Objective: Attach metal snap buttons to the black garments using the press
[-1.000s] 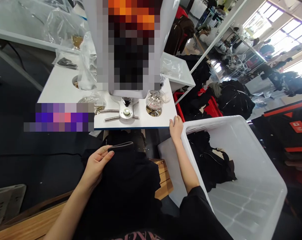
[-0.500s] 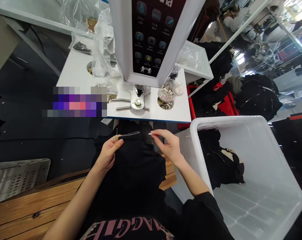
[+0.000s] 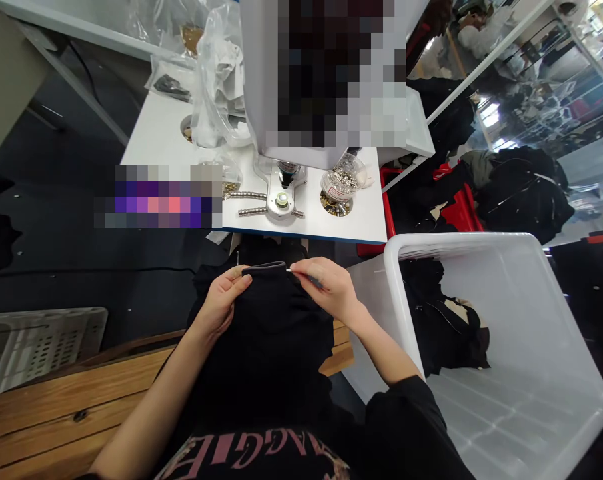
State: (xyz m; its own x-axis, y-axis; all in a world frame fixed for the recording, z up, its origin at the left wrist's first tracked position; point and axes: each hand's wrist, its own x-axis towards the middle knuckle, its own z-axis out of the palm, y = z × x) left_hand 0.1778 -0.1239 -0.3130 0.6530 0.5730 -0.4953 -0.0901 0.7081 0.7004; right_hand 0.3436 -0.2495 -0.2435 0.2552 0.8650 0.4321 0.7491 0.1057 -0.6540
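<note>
My left hand (image 3: pixel 222 299) pinches the left end of a folded edge on a black garment (image 3: pixel 266 327), thumb on top. The garment drapes over my lap, and its folded edge (image 3: pixel 264 268) stretches toward the right. A thin white stick (image 3: pixel 289 270) pokes out from the fingertips of my right hand (image 3: pixel 328 285), which is closed on it. The stick's tip is at the right end of the folded edge; I cannot tell whether it touches. Most of the stick is hidden by my fingers.
Ahead stands a white pressing machine (image 3: pixel 261 100) on a white table (image 3: pixel 181 173). A clear tub of metal fasteners (image 3: pixel 342 181) sits right of its lower die (image 3: pixel 281 201). A large white bin (image 3: pixel 521 413) with dark garments stands at my right, a wooden bench (image 3: pixel 56 407) beneath me.
My right hand has moved left, bringing the white stick up to the right end of the folded edge. My left hand keeps its pinch. The view has shifted slightly.
</note>
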